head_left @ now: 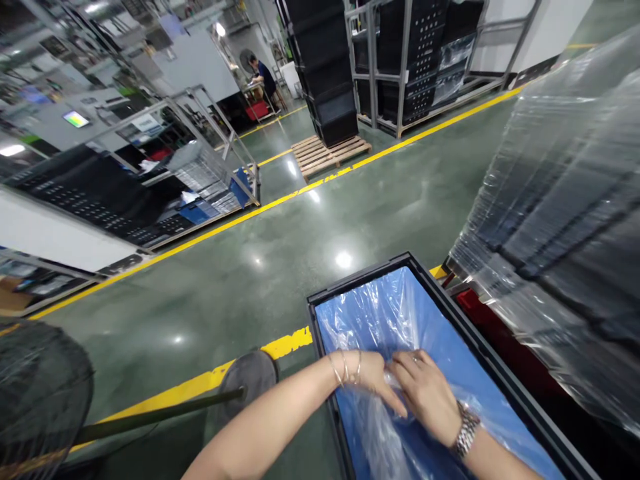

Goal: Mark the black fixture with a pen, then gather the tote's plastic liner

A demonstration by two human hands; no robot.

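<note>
The left hand (377, 381) is curled with its fingers pinched down into the clear bag (395, 320), thin bangles (345, 367) on its wrist. The right hand (425, 393) lies just beside it, touching it, fingers bent and gripping the same crumpled plastic; a metal watch (467, 430) sits on that wrist. Both hands meet over the near middle of the bag, which is spread as a liner inside a black crate (360, 280), over a blue sheet (450, 347) that covers the crate's bottom. To the right of the crate stands a tall stack of dark trays (565, 200) wrapped in clear film. To the left, on the green floor (250, 267), a fan (40, 393) lies tilted, its round base (250, 377) on a yellow line (190, 387). Farther off are a wooden pallet (330, 153) bearing black crates, metal racks (390, 67), and a person (263, 77) at a bench.
</note>
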